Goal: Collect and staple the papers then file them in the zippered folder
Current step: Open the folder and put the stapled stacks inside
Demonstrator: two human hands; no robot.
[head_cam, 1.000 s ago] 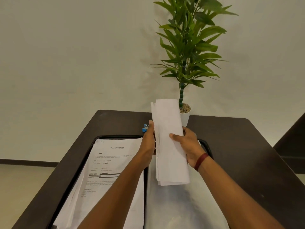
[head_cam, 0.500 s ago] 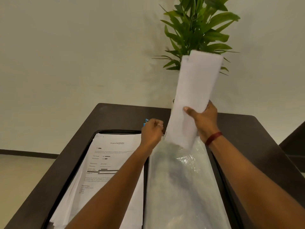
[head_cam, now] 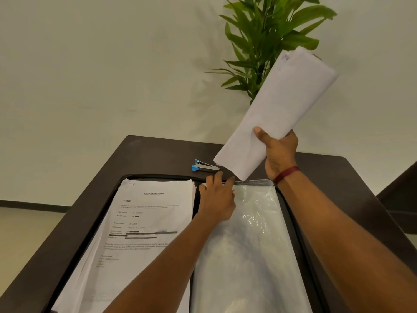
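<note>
Papers [head_cam: 277, 114] swung rightward in right hand [head_cam: 279, 152]; left hand [head_cam: 217, 199] touches sleeve [head_cam: 248, 245].

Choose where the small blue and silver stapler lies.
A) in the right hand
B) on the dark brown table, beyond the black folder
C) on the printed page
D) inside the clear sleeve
B: the blue and silver stapler rests on the dark brown table beyond the black folder; the right hand grips white papers.
</note>
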